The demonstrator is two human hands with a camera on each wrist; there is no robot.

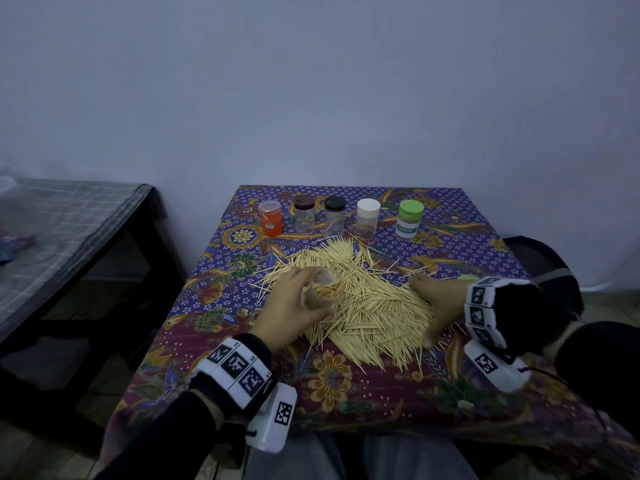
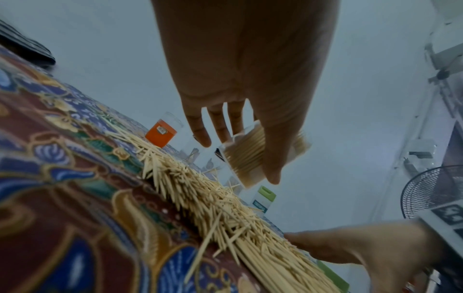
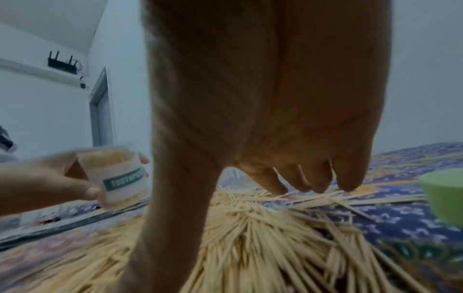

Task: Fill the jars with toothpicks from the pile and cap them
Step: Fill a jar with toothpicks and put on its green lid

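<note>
Tabletop [image 1: 450,209]: it is carrying everything, under a patterned blue and maroon cloth.
Toothpick pile [image 1: 363,299]: it is lying across the middle of the tabletop, loose sticks straying toward the far edge and the near edge.
Capped jars: five are standing in a row along the far edge, running from the far left toward the far right: an orange jar [image 1: 270,218], a brown-lidded jar [image 1: 304,214], a black-lidded jar [image 1: 334,215], a white-lidded jar [image 1: 367,218] and a green-lidded jar [image 1: 409,218]. How full each one is cannot be told from here.
Left hand [image 1: 294,308]: it is gripping the open toothpick jar [image 1: 327,284], fingers and thumb curled round its wall, holding it tilted above the left side of the pile. The right wrist view is showing a green band on it printed TOOTHPICK.
Right hand [image 1: 438,303]: it is spreading over the right side of the pile, fingers fairly straight and tips touching the sticks, gripping nothing that shows.
Jar contents: the open jar is looking nearly packed with toothpicks standing side by side.
Green cap [image 3: 443,198]: it is lying loose on the cloth near the right edge, just beside the right hand.
Step in hand: filling appears to be the step, and close to its end for this jar.
Next move: it is calling for a small aligned bundle slid in lengthwise, or else the green cap fetched and pressed on while the left hand is keeping the jar level.
</note>
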